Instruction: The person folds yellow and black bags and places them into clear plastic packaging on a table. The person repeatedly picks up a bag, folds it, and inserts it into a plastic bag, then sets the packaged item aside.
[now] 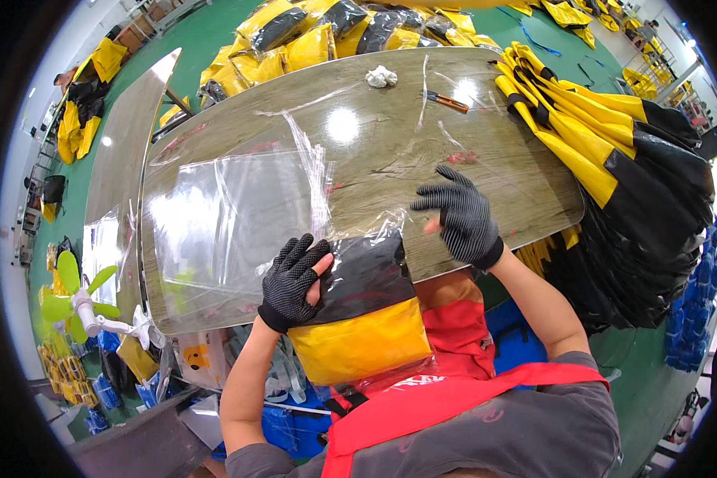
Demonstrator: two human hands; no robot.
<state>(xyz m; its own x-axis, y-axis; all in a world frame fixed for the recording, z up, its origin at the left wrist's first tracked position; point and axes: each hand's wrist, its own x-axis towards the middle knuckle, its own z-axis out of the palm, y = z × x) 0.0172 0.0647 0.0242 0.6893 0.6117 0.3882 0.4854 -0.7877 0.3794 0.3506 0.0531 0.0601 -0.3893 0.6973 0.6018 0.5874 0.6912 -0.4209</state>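
A long, glossy wood-grain worktable [390, 151] runs away from the person, its near edge curving just in front of the torso; most of its middle lies bare under loose sheets of clear plastic film [239, 215], while a tall stack of folded yellow-and-black bags [613, 151] crowds its right end and overhangs the edge. Farther back sit a crumpled white rag [381, 76] and an orange-handled cutter [446, 100], well apart from both hands. The left hand [292, 280], in a black dotted knit glove, bends in from the lower left and grips the upper left corner of a black-and-yellow bag wrapped in clear plastic [362, 319], which hangs over the table's near edge against the red apron [454, 374]. The right hand [460, 217], gloved alike, hovers open with fingers spread above the tabletop, just right of the bag's top edge and apart from it. A green-bladed fan [76, 299] stands beyond the left edge.
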